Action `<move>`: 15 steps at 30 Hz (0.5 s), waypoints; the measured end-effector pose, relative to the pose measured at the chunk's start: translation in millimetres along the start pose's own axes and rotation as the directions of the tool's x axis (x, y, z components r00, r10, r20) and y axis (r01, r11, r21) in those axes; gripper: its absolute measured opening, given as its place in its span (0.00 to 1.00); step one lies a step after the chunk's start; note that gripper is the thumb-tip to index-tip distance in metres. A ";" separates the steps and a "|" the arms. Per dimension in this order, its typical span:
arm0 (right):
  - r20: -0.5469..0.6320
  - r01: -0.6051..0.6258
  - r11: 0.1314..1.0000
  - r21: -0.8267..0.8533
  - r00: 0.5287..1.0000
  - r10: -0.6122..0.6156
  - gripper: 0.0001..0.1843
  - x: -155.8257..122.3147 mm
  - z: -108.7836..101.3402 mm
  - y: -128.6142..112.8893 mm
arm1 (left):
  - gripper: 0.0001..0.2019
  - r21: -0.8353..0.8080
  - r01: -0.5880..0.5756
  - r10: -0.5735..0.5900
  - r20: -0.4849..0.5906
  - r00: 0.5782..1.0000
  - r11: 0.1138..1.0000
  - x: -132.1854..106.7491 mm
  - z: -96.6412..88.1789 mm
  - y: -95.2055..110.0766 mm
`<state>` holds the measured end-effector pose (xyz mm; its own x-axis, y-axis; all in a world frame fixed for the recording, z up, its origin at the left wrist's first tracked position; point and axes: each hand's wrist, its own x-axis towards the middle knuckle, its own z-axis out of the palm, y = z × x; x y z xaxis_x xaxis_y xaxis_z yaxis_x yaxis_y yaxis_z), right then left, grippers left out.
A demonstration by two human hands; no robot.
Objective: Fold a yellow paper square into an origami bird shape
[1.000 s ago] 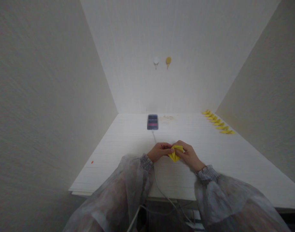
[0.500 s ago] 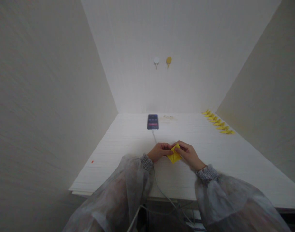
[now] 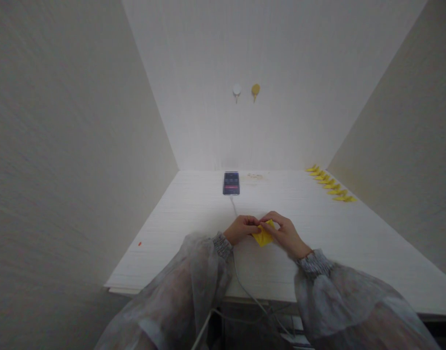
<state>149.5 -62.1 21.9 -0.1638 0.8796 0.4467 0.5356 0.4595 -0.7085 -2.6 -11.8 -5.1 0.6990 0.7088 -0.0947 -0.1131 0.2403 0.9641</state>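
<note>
A small folded piece of yellow paper is held between my two hands over the near middle of the white table. My left hand pinches its left edge between thumb and fingers. From the other side, my right hand grips the paper's upper part, with the thumb laid across its face and the fingers curled behind. The fingertips of both hands nearly meet at the top of the paper and hide part of it.
Several folded yellow paper pieces stand in a row at the table's back right. A phone with a white cable lies at the back middle. Two hooks, one white and one yellow, are on the wall. A red scrap lies left.
My right thumb and fingers have moved up and left across the paper, toward my left fingertips, covering more of its top. My left hand stays nearly still.
</note>
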 end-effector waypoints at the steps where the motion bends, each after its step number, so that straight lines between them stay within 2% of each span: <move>1: 0.000 -0.007 1.000 0.008 1.000 0.007 0.07 0.0 -0.2 -0.3 | 0.13 0.008 -0.007 0.007 0.001 1.000 1.000 -0.3 0.3 0.3; 6: 0.002 -0.052 0.998 0.043 0.999 0.052 0.07 0.2 -0.5 -1.6 | 0.14 0.029 -0.023 0.023 -0.007 1.000 0.999 0.1 1.7 -1.6; 11: -0.029 -0.149 0.987 0.066 0.988 0.151 0.08 -0.8 -0.9 0.5 | 0.15 0.027 -0.028 0.027 0.014 1.000 0.999 0.0 0.9 -2.9; 15: -0.033 -0.198 0.975 0.099 0.979 0.202 0.09 -1.3 -1.6 3.6 | 0.17 0.080 0.000 0.001 -0.011 1.000 0.997 -0.9 -0.2 -2.0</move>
<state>153.0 -61.8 19.6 -0.0250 0.9498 0.3118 0.4726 0.2861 -0.8336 -3.1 -12.8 -7.0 0.6914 0.7159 -0.0968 -0.0563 0.1870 0.9807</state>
